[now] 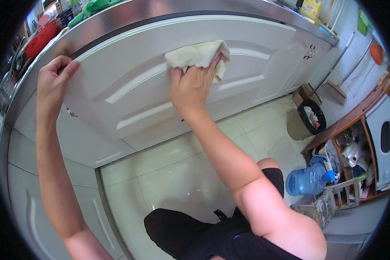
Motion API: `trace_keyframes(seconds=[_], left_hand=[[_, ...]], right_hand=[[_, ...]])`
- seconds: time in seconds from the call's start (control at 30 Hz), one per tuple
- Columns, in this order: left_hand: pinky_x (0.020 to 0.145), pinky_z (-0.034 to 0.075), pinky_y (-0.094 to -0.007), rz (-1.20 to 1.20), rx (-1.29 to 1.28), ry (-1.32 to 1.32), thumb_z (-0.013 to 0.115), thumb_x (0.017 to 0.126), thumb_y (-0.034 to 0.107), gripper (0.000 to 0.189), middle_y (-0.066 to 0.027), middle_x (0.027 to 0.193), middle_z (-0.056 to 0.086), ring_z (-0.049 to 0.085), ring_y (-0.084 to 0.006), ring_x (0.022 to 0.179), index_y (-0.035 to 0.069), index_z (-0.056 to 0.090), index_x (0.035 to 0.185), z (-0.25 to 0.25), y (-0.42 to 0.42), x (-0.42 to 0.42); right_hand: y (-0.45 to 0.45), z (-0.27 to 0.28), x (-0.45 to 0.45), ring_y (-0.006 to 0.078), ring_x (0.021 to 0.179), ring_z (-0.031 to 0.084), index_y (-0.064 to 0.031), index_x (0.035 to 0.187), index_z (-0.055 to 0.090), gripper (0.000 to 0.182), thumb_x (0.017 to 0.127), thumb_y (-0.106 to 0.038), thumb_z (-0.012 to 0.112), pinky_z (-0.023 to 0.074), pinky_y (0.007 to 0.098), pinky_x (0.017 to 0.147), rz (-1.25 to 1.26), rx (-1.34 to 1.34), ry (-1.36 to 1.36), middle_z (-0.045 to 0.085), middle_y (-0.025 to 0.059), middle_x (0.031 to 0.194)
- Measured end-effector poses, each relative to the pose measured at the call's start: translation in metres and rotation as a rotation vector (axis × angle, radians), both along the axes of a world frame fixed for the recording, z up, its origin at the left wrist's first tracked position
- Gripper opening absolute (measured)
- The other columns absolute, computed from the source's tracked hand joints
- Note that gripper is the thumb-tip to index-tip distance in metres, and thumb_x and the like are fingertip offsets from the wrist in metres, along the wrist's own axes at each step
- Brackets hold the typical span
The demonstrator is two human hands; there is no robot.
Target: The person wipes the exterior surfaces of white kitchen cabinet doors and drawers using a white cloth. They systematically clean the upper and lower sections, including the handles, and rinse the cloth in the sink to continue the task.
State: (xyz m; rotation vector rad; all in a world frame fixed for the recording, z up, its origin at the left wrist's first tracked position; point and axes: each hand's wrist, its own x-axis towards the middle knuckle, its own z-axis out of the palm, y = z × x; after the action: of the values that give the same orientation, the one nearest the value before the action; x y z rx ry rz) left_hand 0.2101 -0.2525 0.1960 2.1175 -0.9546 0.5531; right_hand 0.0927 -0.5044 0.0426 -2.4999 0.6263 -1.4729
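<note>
A cream cloth (pixel 195 54) lies against the wide white cabinet panel (pixel 126 65) with raised moulding. My right hand (pixel 193 84) presses that cloth flat, and its fingers are partly covered by the folds. My left hand (pixel 57 73) pinches the upper left corner of the panel between thumb and fingers. Along the panel's top runs a dark gap under the metal countertop edge (pixel 143 11). Part of a patterned handle (pixel 71 112) shows just right of my left wrist.
A red plastic basket (pixel 41 38) and a green cloth (pixel 91 11) rest on the counter. To the right stand a trash bin (pixel 295 125), a broom (pixel 334 91), a blue water jug (pixel 307 180), a wooden stool (pixel 325 208) and a brown shelf unit (pixel 338 125).
</note>
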Motion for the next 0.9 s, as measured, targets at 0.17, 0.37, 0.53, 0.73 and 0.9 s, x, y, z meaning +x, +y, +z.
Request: trace_keyframes(seconds=[0.17, 0.37, 0.53, 0.73, 0.9], left_hand=[[0.057, 0.034, -0.0223, -0.013, -0.041, 0.084, 0.067, 0.089, 0.022, 0.024, 0.0053, 0.069, 0.05, 0.041, -0.005, 0.064, 0.001, 0.06, 0.08, -0.006, -0.003, 0.009], [0.056, 0.034, -0.0224, -0.003, 0.016, 0.057, 0.068, 0.087, 0.019, 0.022, 0.0056, 0.069, 0.049, 0.04, -0.005, 0.064, 0.0, 0.06, 0.08, 0.002, 0.004, 0.002], [0.058, 0.036, -0.0236, 0.004, 0.012, 0.029, 0.067, 0.087, 0.017, 0.02, 0.0032, 0.069, 0.051, 0.043, -0.0065, 0.065, -0.001, 0.061, 0.081, 0.001, -0.003, 0.002], [0.06, 0.037, -0.0219, 0.012, 0.063, 0.018, 0.065, 0.089, 0.017, 0.017, 0.0047, 0.074, 0.053, 0.045, -0.0058, 0.068, 0.001, 0.061, 0.083, 0.01, -0.002, -0.003], [0.058, 0.035, -0.0218, 0.007, -0.003, 0.081, 0.067, 0.088, 0.018, 0.02, 0.005, 0.071, 0.05, 0.042, -0.0058, 0.066, 0.0, 0.061, 0.082, 0.001, -0.001, 0.0]], right_hand=[[0.083, 0.003, 0.02, 0.0508, 0.137, 0.017, 0.0145, 0.139, 0.024, 0.083, 0.09, -0.043, 0.058, 0.0115, 0.0568, 0.113, 0.164, 0.328, -0.397, 0.024, 0.0376, 0.143], [-0.016, 0.076, -0.033, 0.043, 0.133, 0.03, 0.0147, 0.13, 0.036, 0.066, 0.095, -0.038, 0.053, 0.0159, 0.0499, 0.112, 0.527, 1.127, -0.271, 0.034, 0.0363, 0.138], [0.054, 0.031, 0.032, 0.0494, 0.119, 0.041, 0.0175, 0.106, 0.048, 0.056, 0.097, -0.037, 0.047, 0.022, 0.0561, 0.105, -0.029, 0.439, -0.595, 0.047, 0.0383, 0.123], [-0.033, 0.062, -0.002, 0.0455, 0.128, 0.033, 0.0179, 0.126, 0.036, 0.063, 0.096, -0.035, 0.05, 0.0171, 0.054, 0.11, 0.447, 1.064, -0.735, 0.036, 0.037, 0.134], [0.064, 0.03, 0.019, 0.0415, 0.115, 0.046, 0.0109, 0.117, 0.046, 0.049, 0.096, -0.033, 0.053, 0.0286, 0.0499, 0.103, 0.086, 0.473, -0.428, 0.048, 0.0328, 0.122]])
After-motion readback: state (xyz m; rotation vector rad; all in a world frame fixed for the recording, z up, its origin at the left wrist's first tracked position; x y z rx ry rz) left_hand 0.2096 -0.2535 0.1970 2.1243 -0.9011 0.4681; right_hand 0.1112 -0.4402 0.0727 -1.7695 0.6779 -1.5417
